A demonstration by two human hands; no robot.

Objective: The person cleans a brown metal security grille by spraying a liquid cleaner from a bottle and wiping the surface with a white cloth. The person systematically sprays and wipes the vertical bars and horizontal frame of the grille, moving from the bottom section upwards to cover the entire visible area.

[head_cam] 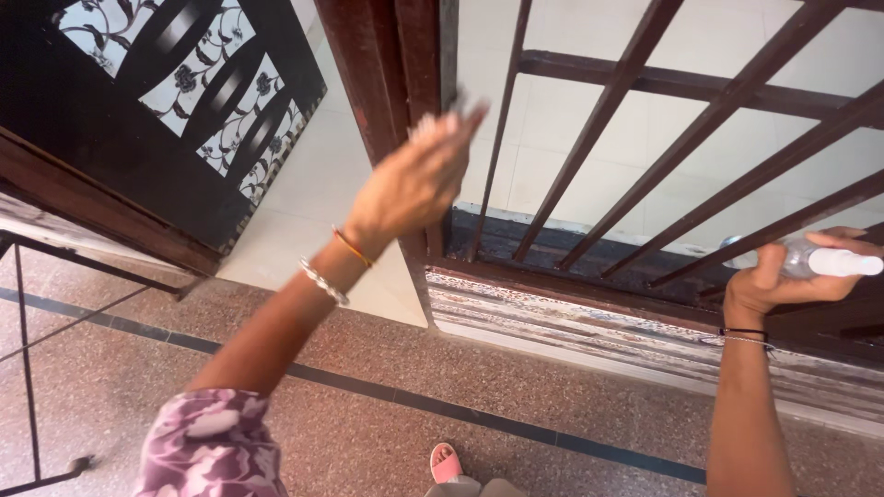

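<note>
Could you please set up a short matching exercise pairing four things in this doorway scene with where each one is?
Things:
1. spray bottle
2. bangles
3. pink sandal
4. left hand

Places:
A. on the speckled floor at the bottom edge
B. raised against the brown door frame
C. held in the right hand by the barred grille
D. around the left wrist

Pairs: 1-C, 2-D, 3-A, 4-B

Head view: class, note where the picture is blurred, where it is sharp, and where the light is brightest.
Head view: the left hand is smeared by motion blur at the fingertips; the right hand holding the clear spray bottle is sharper; the pale tiles behind the brown grille look brightest.
</note>
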